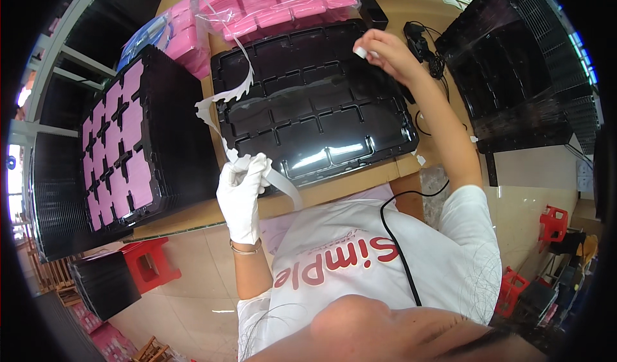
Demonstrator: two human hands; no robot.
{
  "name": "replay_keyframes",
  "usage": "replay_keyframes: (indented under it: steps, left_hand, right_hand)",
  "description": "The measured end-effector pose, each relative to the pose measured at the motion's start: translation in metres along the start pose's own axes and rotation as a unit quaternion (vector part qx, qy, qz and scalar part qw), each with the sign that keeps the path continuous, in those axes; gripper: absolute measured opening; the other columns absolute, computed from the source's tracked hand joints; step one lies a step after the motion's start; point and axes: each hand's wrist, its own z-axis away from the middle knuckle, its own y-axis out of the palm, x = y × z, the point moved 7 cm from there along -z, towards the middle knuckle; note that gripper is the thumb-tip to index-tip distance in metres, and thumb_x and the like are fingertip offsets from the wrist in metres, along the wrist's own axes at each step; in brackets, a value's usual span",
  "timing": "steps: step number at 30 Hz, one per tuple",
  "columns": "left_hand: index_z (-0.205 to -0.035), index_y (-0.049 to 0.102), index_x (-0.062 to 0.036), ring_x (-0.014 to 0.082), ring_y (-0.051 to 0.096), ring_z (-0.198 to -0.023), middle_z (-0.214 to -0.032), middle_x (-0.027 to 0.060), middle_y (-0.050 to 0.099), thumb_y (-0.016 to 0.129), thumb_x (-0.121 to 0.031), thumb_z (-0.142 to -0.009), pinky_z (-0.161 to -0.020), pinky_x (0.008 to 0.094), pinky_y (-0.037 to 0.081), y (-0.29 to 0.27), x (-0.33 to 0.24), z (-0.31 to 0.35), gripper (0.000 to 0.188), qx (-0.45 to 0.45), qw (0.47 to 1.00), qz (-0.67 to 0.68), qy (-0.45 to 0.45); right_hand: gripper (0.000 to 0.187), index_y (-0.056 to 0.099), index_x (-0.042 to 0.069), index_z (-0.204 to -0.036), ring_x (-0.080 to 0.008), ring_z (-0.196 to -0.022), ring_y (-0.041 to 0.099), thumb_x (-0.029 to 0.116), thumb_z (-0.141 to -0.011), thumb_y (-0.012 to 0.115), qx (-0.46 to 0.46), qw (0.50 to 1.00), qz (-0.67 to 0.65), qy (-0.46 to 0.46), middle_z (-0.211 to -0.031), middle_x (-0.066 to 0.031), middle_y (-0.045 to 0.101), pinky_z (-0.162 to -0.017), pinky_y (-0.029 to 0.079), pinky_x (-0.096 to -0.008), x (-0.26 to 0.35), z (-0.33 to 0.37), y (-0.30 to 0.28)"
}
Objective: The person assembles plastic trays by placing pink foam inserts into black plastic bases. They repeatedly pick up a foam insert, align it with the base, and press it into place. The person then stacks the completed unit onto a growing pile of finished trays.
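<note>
One gloved left hand, left of the frame's centre, pinches one torn white strip; one bare right hand, upper right of centre, curls its fingers by one white scrap, whether gripped I cannot tell; one black tray lies mid-frame, three red stools lower left and right

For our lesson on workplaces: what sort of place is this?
Probably a packing workshop: stacked black trays, plastic-wrapped pink pieces, and a gloved left hand holding a white strip suggest it.
</note>
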Motion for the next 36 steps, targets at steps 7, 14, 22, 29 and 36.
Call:
replay_keyframes:
  steps: [7, 14, 22, 29, 36]
  left_hand:
    - [-0.09, 0.064, -0.0056, 0.0015, 0.05, -0.057, -0.071, -0.0008, 0.063, 0.073, -0.013, -0.085, -0.051, 0.0157, 0.033, 0.038, -0.003, 0.011, 0.013, 0.048, 0.997, 0.06, -0.02]
    - [-0.094, 0.062, -0.0029, 0.0067, 0.058, -0.068, -0.088, 0.0038, 0.064, 0.068, -0.012, -0.089, -0.058, 0.0184, 0.044, 0.056, 0.005, 0.023, 0.012, 0.128, 0.982, 0.141, -0.019]
    - [-0.092, 0.062, -0.0017, 0.008, 0.06, -0.062, -0.085, 0.0087, 0.069, 0.071, -0.013, -0.087, -0.059, 0.0201, 0.047, 0.064, 0.009, 0.015, 0.015, 0.099, 0.993, 0.067, -0.006]
    - [-0.092, 0.061, -0.003, 0.0079, 0.059, -0.061, -0.084, 0.0077, 0.069, 0.072, -0.013, -0.086, -0.059, 0.0204, 0.047, 0.075, 0.013, 0.015, 0.016, 0.128, 0.991, 0.013, -0.02]
    - [-0.093, 0.061, -0.0035, 0.0075, 0.059, -0.063, -0.083, 0.0074, 0.069, 0.072, -0.011, -0.086, -0.059, 0.0202, 0.047, 0.079, 0.018, 0.016, 0.015, 0.133, 0.991, 0.006, -0.031]
  right_hand:
    - [0.021, 0.06, -0.002, -0.101, -0.0082, -0.067, 0.052, 0.016, -0.091, 0.058, 0.065, 0.97, -0.208, 0.109, -0.086, -0.0074, 0.063, -0.056, 0.04, -0.0193, -0.01, 0.119, 0.132]
    - [0.012, 0.067, 0.003, -0.089, -0.0026, -0.063, 0.049, 0.007, -0.081, 0.074, -0.024, 0.994, 0.066, -0.081, -0.071, 0.0044, 0.056, -0.057, 0.04, -0.0215, -0.004, 0.15, 0.167]
    - [0.008, 0.068, 0.008, -0.083, -0.0128, -0.061, 0.057, 0.009, -0.077, 0.074, 0.024, 0.929, 0.271, -0.252, -0.071, -0.0026, 0.059, -0.053, 0.045, -0.0276, 0.043, 0.186, 0.141]
    - [0.012, 0.065, 0.004, -0.079, -0.0081, -0.049, 0.043, 0.013, -0.076, 0.072, -0.051, 0.905, 0.421, 0.031, -0.053, 0.0015, 0.046, -0.049, 0.033, -0.0265, -0.001, 0.151, 0.018]
    - [0.014, 0.065, 0.004, -0.078, -0.0181, -0.052, 0.053, 0.016, -0.075, 0.071, -0.086, 0.866, 0.492, -0.037, -0.056, -0.0047, 0.053, -0.052, 0.041, -0.0332, -0.001, 0.147, 0.022]
